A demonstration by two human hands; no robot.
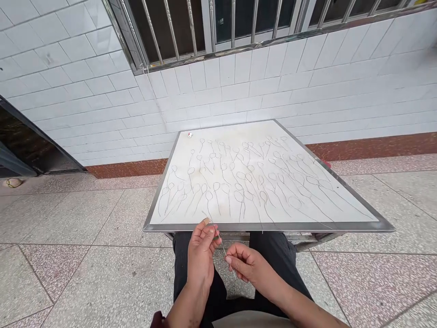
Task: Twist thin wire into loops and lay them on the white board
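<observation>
A thin wire (222, 246) runs between my two hands, in front of the table's near edge. My left hand (202, 255) pinches its upper end between thumb and fingers, and a tan wrap covers one fingertip. Lower and to the right, my right hand (244, 264) is closed on the wire's other end, with thumb against forefinger. Beyond my hands, many looped wires (224, 187) with long tails lie spread over the white tabletop (232, 130). Whether the wire in my hands has a loop is too small to make out.
The table's grey metal edge (307, 226) lies just past my hands, above my knees. A small white and red object (190, 135) sits at the table's far left corner. A tiled wall (218, 98) with a barred window (221, 27) stands behind the table.
</observation>
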